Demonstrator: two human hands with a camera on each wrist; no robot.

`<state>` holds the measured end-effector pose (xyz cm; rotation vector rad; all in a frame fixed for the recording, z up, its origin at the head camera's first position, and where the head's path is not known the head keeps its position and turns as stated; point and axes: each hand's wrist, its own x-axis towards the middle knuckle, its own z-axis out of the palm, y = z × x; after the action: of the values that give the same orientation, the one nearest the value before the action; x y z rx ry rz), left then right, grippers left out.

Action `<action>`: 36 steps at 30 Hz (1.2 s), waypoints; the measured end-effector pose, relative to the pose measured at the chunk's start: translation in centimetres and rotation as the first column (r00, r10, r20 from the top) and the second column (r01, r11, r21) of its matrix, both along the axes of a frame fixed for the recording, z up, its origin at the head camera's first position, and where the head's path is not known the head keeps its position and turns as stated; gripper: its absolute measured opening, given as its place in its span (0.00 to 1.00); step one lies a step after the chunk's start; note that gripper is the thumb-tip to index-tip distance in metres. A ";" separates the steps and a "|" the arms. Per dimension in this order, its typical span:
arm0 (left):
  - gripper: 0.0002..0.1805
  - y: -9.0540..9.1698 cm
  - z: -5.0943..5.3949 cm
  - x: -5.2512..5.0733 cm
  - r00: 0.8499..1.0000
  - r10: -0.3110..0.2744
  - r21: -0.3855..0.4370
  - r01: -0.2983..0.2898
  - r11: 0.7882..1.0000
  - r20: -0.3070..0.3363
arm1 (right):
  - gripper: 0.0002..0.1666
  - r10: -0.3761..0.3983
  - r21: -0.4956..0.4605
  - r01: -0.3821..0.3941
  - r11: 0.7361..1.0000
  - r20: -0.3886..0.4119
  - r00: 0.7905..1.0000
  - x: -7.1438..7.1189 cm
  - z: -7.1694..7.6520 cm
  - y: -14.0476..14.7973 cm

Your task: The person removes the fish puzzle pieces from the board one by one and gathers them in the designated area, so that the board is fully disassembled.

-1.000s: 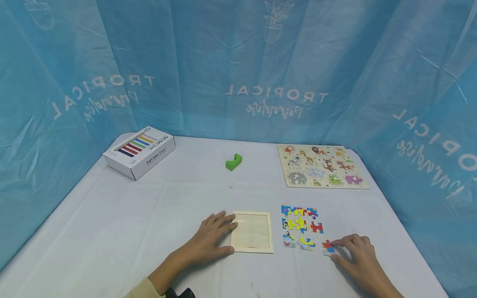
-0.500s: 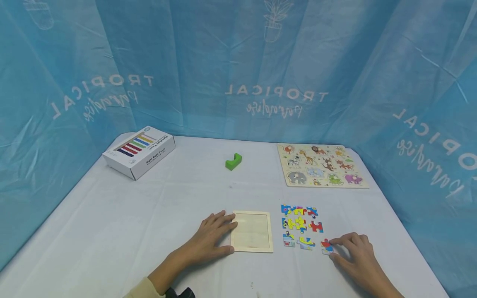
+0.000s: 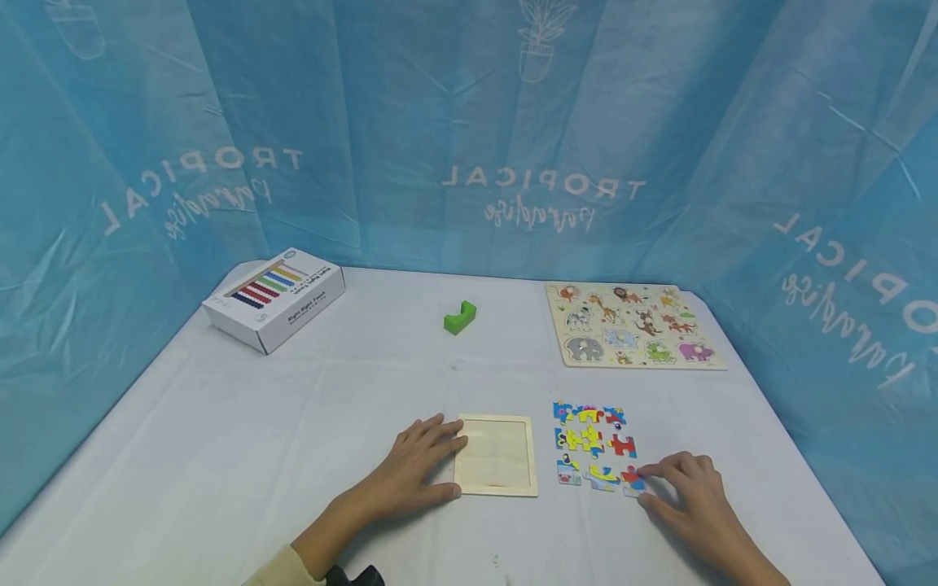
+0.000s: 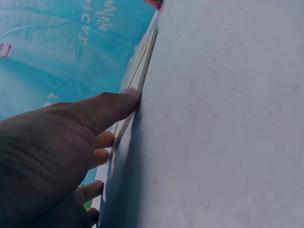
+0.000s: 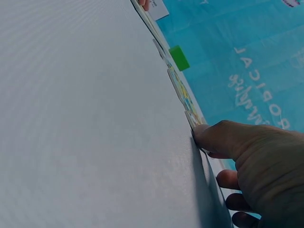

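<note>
At the lower right of the head view, my right hand [image 3: 689, 496] pinches the right edge of a red and blue jigsaw piece [image 3: 632, 478] with thumb and index finger. The piece lies flat at the bottom right corner of several loose jigsaw pieces [image 3: 590, 440] set out in rows with small gaps. My left hand [image 3: 421, 465] rests with spread fingers at the left edge of a square wooden puzzle tray [image 3: 496, 491], thumb near its lower left corner. In the left wrist view the thumb [image 4: 116, 102] touches the tray's side. The right wrist view shows the right thumb [image 5: 213, 137] against the piece.
An animal peg puzzle board [image 3: 636, 327] lies at the back right. A green block [image 3: 460, 318] stands at the back middle of the white-covered table [image 3: 366, 366]. A white box [image 3: 274, 299] with a coloured picture sits at the back left. Blue curtains [image 3: 469, 122] enclose the table.
My right hand has slid the red and blue jigsaw piece slightly left, up beside the bottom row of pieces. The left hand and the tray have stayed in place.
</note>
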<state>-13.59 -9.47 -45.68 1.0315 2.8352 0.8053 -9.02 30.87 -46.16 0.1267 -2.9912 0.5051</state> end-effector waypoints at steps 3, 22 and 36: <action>0.33 0.0 0.1 0.0 1.000 -0.001 0.001 0.001 1.000 -0.003 | 0.19 0.002 -0.001 -0.002 1.000 -0.001 1.000 -0.1 0.0 0.0; 0.34 0.1 0.4 0.0 1.000 0.011 0.008 -0.011 1.000 0.018 | 0.19 0.090 0.013 -0.089 0.996 -0.157 0.983 -1.0 0.8 -1.3; 0.28 -1.4 1.1 -0.7 0.960 0.250 0.020 -0.250 0.968 -0.124 | 0.22 0.127 0.045 -0.119 0.992 -0.254 0.959 -3.8 2.6 -4.1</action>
<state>-14.34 -10.85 -44.54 0.7581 3.1180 0.7880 -12.78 26.82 -43.55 0.3540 -2.7492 0.4203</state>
